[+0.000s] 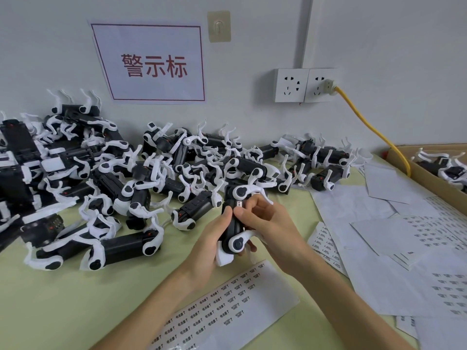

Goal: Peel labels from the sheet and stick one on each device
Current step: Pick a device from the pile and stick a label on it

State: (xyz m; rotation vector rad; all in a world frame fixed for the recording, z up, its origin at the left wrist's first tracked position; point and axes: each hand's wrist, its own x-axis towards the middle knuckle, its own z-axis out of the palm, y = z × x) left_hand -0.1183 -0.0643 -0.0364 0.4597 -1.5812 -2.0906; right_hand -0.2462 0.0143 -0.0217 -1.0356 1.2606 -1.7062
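My left hand (214,246) grips a black-and-white device (236,218) from below and holds it upright over the green table. My right hand (262,215) rests on the device's upper side, with thumb and fingertips pressed on a small white label (239,204). A label sheet (227,306) with rows of small printed labels lies flat near the front edge, under my forearms. A big pile of the same devices (141,180) covers the left and back of the table.
Used white backing sheets (394,238) are spread on the right. A cardboard box (434,170) with more devices stands at the far right. A yellow cable (374,130) runs from the wall socket (305,84) down toward the box. A wall sign (151,64) hangs behind.
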